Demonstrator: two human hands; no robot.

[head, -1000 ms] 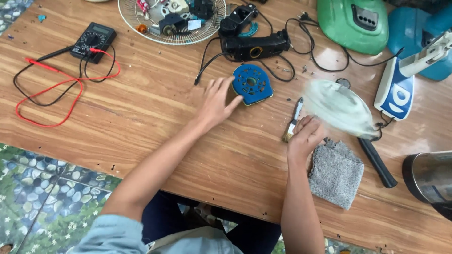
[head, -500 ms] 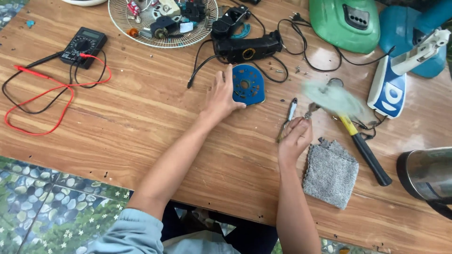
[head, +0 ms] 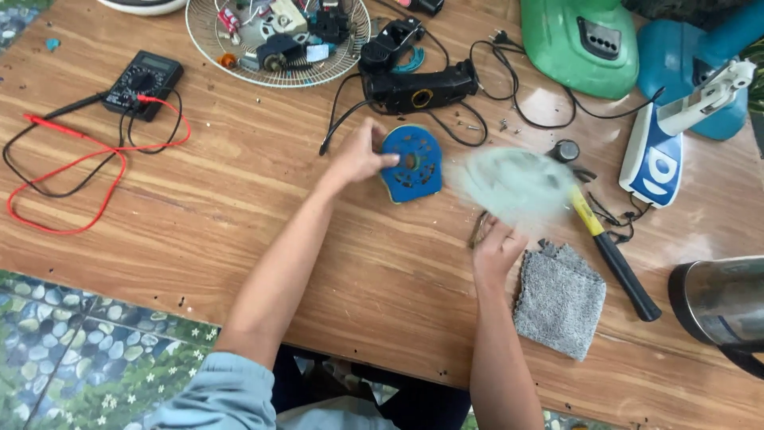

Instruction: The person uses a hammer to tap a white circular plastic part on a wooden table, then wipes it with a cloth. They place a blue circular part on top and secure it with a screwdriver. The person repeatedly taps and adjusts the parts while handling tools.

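Observation:
My left hand (head: 360, 156) rests on the wooden table (head: 239, 207) with its fingertips on the left edge of a blue round plastic part with holes (head: 414, 163). My right hand (head: 495, 248) is closed around a pale green fan blade (head: 509, 185), which shows as a motion blur above the hand. A small tool or screwdriver (head: 478, 228) lies just left of my right hand. Behind the blue part sits a black motor housing (head: 418, 86) with black cables.
A grey cloth (head: 559, 297) lies right of my right hand, with a yellow and black handled tool (head: 613, 256) beside it. A multimeter (head: 143, 82) with red and black leads sits far left. A wire fan guard (head: 278, 40) holds parts. Green and blue housings at top right, a metal pot (head: 720, 301) at the right edge.
My right hand has swung the green fan blade leftward, towards the blue part, and it is now blurred. My left hand stays at the blue part.

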